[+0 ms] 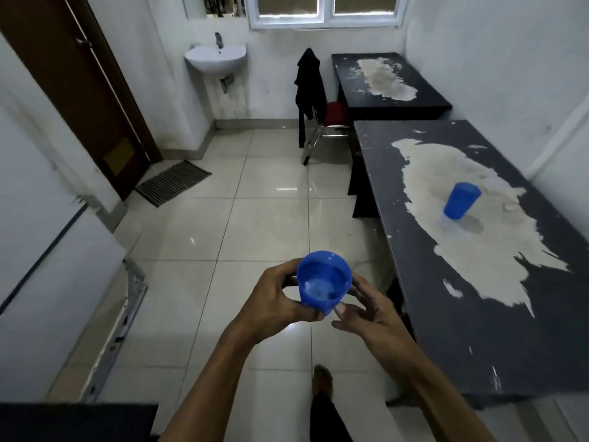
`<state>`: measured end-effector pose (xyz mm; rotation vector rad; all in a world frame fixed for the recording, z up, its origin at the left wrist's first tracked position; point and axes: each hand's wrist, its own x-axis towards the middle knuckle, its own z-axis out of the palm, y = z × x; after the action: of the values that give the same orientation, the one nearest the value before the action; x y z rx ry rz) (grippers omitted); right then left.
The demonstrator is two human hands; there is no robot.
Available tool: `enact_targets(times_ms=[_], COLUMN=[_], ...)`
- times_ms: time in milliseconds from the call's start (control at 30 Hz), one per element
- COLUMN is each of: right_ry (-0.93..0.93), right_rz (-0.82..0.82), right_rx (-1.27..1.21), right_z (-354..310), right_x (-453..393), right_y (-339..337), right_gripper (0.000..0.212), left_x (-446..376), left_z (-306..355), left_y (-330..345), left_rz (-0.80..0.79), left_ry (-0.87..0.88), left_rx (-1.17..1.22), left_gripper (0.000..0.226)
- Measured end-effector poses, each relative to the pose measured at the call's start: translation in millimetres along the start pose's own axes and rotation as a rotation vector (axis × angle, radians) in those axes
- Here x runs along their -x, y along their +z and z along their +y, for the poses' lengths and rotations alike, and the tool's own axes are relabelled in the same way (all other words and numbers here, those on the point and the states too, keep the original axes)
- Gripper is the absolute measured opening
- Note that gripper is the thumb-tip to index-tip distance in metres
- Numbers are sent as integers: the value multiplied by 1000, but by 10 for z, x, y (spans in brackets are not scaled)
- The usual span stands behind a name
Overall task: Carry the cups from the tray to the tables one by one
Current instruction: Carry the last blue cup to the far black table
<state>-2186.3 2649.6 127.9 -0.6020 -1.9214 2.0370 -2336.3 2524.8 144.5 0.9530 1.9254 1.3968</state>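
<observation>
Blue plastic cup (323, 282) held upright at lower centre of the frame, mouth toward the camera, over the pale tiled floor (261, 224). Left hand (277, 295) curled round the cup's left side, thumb below near the base, fingers wrapping behind. Right hand (363, 311) on the cup's right side, fingertips (339, 309) touching the lower wall, fingers bent round it; both hands grip the same cup. Whether the cup holds anything cannot be told. Second blue cup (461, 200) stands at right of frame on the near dark table (446, 314), on a large patch where the dark top has worn away to a pale layer; it looks mouth-down, though the blur makes this uncertain. Far dark table (357, 90) sits beyond it at upper right against the wall, with a similar worn patch. Chair (331, 122) with a red seat and a black garment (309, 84) hung on its back stands just beside the far table. White basin (216, 57) with a tap on the back wall at upper centre, window (325, 11) above and to its right. Brown door (79, 90) at upper left, ribbed mat (172, 181) on the floor before it. Person's foot (322, 381) at bottom centre on the tiles.
</observation>
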Motion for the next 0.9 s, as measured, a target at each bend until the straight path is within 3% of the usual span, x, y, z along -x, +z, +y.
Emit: enact_targets(times_ms=[467, 900], right_ry=[16, 8], right_rz=[-57, 23], right_rx=[36, 8], right_z=[-536, -676], right_x=[-3146, -5834], right_y=[-805, -1174], right_gripper=[53, 52], left_x=[-3161, -5883], left_z=[-18, -319], left_y=[-677, -1477], left_rz=[34, -34], left_ry=[-26, 0], left_rx=[12, -10], left_gripper=[72, 72])
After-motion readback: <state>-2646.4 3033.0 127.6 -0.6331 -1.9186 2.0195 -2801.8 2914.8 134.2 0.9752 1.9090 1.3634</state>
